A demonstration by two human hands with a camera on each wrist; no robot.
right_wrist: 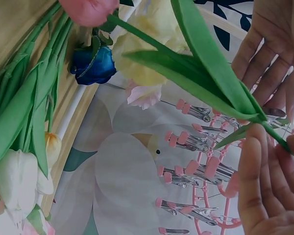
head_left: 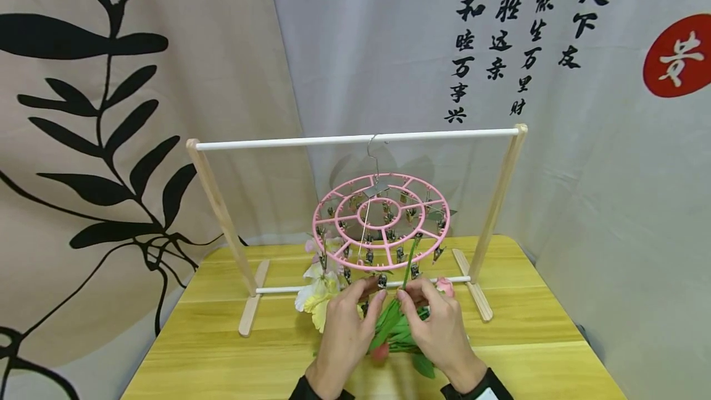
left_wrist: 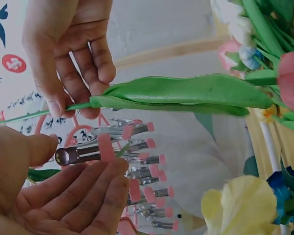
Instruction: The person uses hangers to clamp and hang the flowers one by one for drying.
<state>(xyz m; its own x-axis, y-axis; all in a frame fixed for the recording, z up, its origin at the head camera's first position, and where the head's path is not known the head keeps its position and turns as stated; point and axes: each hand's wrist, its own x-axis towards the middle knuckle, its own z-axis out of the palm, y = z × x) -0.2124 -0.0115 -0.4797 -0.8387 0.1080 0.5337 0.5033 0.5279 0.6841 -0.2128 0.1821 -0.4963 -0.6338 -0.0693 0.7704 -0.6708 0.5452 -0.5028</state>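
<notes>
My right hand [head_left: 439, 326] pinches a thin green stem [head_left: 411, 261], so its pink bloom [left_wrist: 291, 81] hangs down. I can't tell if my half-open left hand [head_left: 347, 329] grips the pink-tipped metal clip [left_wrist: 88, 152].

Passable gap between left post [head_left: 219, 208] and pink hanger [head_left: 379, 228], dangling clips [head_left: 382, 281] in the way (flowers [head_left: 319, 302] crowding below)

Head view's bright and pretty even, just a soft shadow on the curtain [head_left: 583, 159] behind the pink hanger [head_left: 379, 228]. Wrist views look dimmer, kinda washed-out; metal clip [left_wrist: 83, 153] glints in the left one.
</notes>
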